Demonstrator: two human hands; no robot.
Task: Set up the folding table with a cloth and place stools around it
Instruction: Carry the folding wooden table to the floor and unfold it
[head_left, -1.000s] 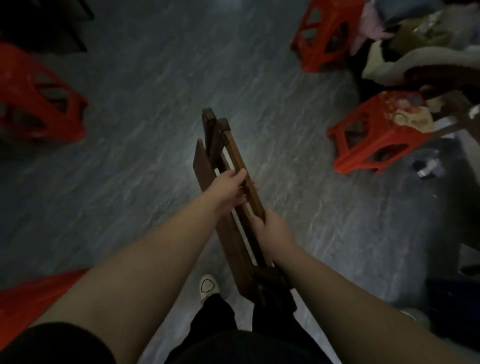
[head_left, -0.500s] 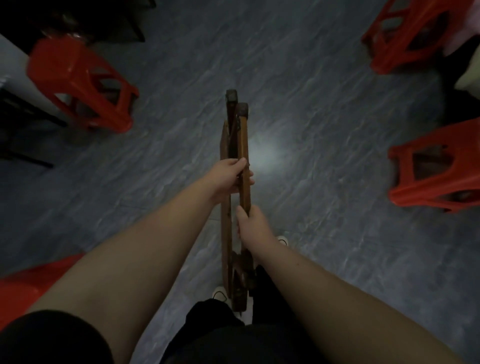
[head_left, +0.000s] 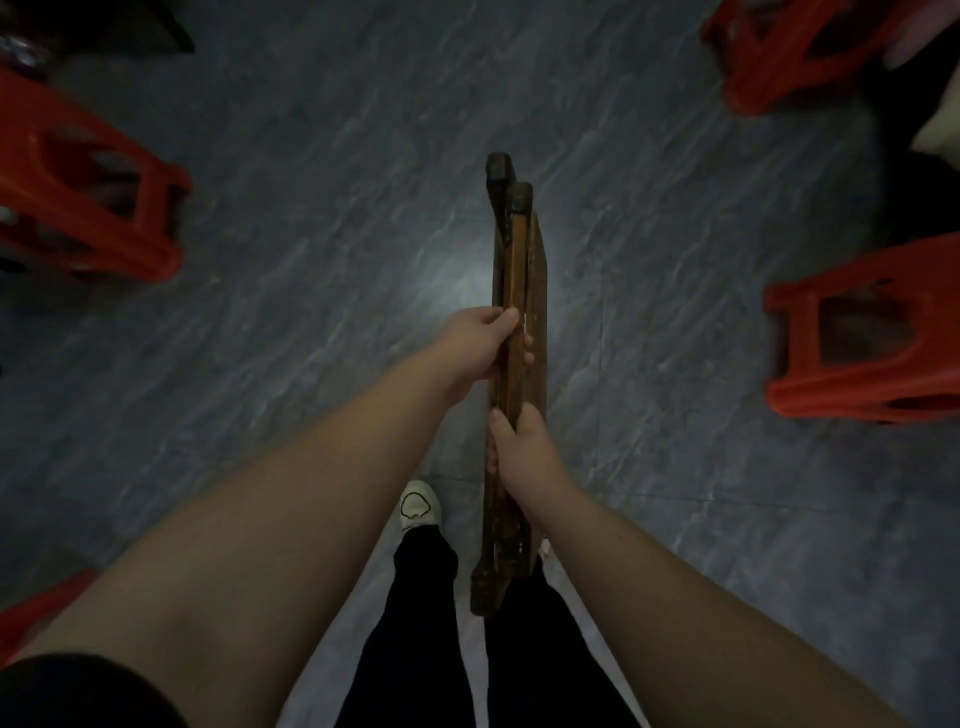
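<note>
1 second earlier the folding table (head_left: 537, 291) slanted with its far end toward the left; by now I had swung it straight. It was folded flat and turned on edge over the floor (head_left: 311, 260), its long axis running near to far, the far end pointing away from me and the near end by my legs. My left hand (head_left: 480, 348) curled round the leg bars farther out, and my right hand (head_left: 522, 457) wrapped them nearer me. 1 left stool (head_left: 88, 208) and 1 right stool (head_left: 857, 332) flanked it, well apart.
</note>
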